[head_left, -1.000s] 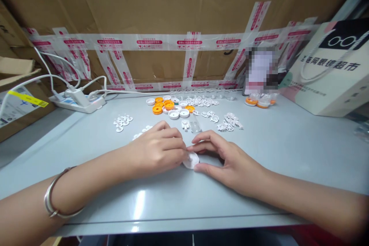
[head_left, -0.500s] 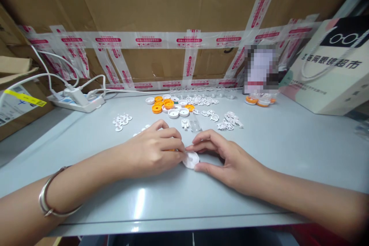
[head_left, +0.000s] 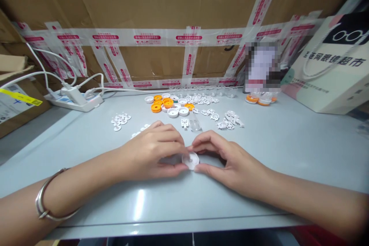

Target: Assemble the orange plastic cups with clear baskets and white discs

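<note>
Between my two hands, near the front of the table, is a small round white plastic part [head_left: 191,161]. My left hand [head_left: 157,150] grips its left side, the thumb at the lower edge and the fingertips over the top. From the right, my right hand [head_left: 227,157] pinches the same part between thumb and fingers. Just beyond the hands lie a white square-shaped plastic piece [head_left: 185,123] and a clear plastic cup [head_left: 195,124]. Some small white parts [head_left: 141,130] are partly hidden behind my left hand.
Orange round caps [head_left: 156,107] and white round caps [head_left: 173,113] cluster mid-table, beside white wheel-like pieces [head_left: 230,120]. Small white pegs [head_left: 120,120] lie left. Clear cups [head_left: 213,91] line the back. A power strip [head_left: 75,100], paper bag [head_left: 325,69] and cardboard box [head_left: 17,100] flank the table [head_left: 288,153].
My left thumb has shifted to the lower edge of the white part, and the fingers have opened away from it a little. An orange bit under my left hand is no longer visible.
</note>
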`<state>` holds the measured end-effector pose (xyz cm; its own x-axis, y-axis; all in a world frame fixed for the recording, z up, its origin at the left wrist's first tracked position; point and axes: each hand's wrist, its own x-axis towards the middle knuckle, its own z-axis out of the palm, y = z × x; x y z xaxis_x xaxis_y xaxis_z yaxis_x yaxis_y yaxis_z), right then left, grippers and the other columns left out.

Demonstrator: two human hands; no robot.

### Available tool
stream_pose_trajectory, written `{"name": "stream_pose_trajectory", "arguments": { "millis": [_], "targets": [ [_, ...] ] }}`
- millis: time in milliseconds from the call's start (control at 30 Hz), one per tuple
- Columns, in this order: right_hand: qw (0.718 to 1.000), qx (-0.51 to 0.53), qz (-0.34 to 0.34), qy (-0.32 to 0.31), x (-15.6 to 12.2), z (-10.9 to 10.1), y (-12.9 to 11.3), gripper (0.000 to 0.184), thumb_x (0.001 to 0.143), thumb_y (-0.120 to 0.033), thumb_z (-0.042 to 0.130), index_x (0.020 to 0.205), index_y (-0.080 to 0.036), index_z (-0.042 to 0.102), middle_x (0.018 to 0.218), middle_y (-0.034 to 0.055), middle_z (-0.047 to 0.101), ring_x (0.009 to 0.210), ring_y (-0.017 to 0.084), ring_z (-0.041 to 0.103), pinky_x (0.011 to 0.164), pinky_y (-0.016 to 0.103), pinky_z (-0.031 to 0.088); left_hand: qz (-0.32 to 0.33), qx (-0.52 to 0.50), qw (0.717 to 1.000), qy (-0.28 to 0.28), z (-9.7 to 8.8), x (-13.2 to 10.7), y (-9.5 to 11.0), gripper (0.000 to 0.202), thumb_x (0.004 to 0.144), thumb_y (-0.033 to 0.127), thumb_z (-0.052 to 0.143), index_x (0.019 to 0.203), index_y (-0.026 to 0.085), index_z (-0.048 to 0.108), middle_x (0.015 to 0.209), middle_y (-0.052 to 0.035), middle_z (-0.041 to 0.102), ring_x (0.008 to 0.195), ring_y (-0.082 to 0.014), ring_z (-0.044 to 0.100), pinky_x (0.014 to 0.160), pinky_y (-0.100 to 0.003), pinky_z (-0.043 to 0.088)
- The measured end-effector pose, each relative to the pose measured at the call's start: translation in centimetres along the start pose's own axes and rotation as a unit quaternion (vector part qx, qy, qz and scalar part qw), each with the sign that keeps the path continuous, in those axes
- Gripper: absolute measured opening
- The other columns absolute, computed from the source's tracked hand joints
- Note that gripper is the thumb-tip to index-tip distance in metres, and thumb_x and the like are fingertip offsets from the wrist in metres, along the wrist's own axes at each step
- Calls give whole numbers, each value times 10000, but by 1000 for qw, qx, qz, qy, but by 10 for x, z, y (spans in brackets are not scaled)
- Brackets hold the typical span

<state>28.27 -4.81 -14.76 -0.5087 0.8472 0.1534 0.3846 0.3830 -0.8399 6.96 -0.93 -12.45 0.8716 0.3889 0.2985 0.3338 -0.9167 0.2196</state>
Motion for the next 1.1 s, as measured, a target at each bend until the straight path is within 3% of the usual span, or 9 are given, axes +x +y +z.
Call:
{"name": "stream_pose_trajectory", "arguments": {
  "millis": [100, 200, 433, 633, 800, 1000, 1100],
  "targets": [
    [1000, 10, -2, 7, 1, 1, 1, 299, 785, -170, 599, 1021, -225, 425, 1034, 23, 608, 1003, 136, 592, 914, 294, 476, -67, -23, 997, 1, 4, 1, 3, 290, 760, 367, 626, 985, 185, 606, 866, -36, 625, 820, -158, 531, 743, -282, 345],
    [999, 30, 7, 15, 1, 2, 2, 313, 772, -181, 612, 1017, -225, 423, 1034, 26, 593, 1005, 144, 593, 926, 319, 486, -110, -34, 993, -3, 6, 2, 5, 249, 779, 370, 604, 958, 197, 608, 849, -22, 618, 810, -155, 530, 731, -278, 328],
    [999, 50, 15, 9, 2, -1, 3, 198, 759, -219, 626, 925, -201, 520, 983, 21, 585, 963, 144, 600, 916, 312, 502, -126, -50, 991, -11, 8, 2, 6, 218, 748, 382, 634, 902, 228, 639, 813, 9, 618, 791, -142, 523, 702, -281, 269],
    [996, -82, 3, 26, 8, -11, -6, 79, 786, -252, 599, 789, -201, 659, 888, 26, 622, 815, 132, 603, 769, 254, 503, -146, -46, 988, -6, 9, 2, 8, 200, 739, 386, 633, 865, 231, 647, 794, 24, 625, 803, -144, 525, 703, -293, 237],
    [982, -177, 34, -49, 19, -13, -21, 82, 740, -246, 636, 795, -214, 688, 798, 14, 642, 728, 142, 593, 669, 254, 473, -144, -42, 989, 0, 10, 2, 9, 182, 746, 374, 620, 824, 213, 654, 746, 12, 623, 783, -151, 521, 688, -303, 233],
    [944, -291, 96, -121, 41, -17, -34, 91, 673, -151, 601, 672, -210, 670, 636, -6, 635, 599, 134, 560, 487, 214, 378, -151, -35, 988, 0, 12, 2, 9, 199, 739, 394, 625, 830, 219, 653, 693, 25, 590, 762, -146, 500, 684, -305, 224],
    [929, -303, 137, -163, 51, -17, -42, 47, 631, -194, 612, 650, -196, 655, 609, -9, 623, 551, 120, 541, 442, 199, 345, -158, -32, 987, -1, 11, 2, 10, 203, 739, 402, 623, 828, 222, 652, 685, 28, 582, 762, -147, 491, 676, -304, 216]
  ]
}}
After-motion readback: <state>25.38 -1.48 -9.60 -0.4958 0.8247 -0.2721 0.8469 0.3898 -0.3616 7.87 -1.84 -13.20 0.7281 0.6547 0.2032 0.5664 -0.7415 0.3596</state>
